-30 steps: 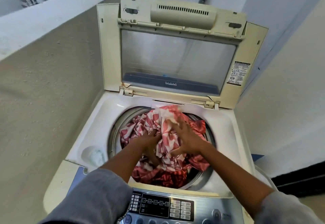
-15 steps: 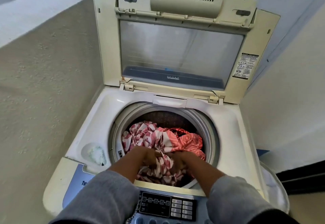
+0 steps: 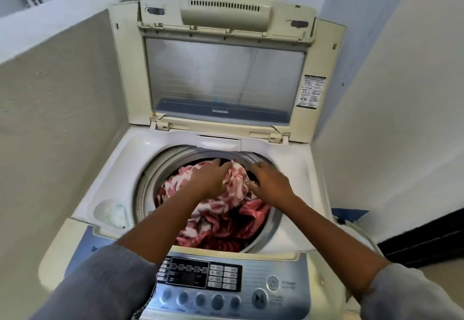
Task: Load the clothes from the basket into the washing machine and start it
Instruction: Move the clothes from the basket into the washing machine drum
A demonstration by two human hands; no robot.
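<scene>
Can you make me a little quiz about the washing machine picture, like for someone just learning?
1. True or false: the lid of the washing machine is shut.
2. What colours is the cloth in the drum?
A. red and white
B. blue and green
C. plain black
3. Where are the left hand and right hand: on the cloth, or on the buttons of the control panel?

Key
1. False: it stands open.
2. A.
3. On the cloth, over the drum. Nobody touches the buttons.
</scene>
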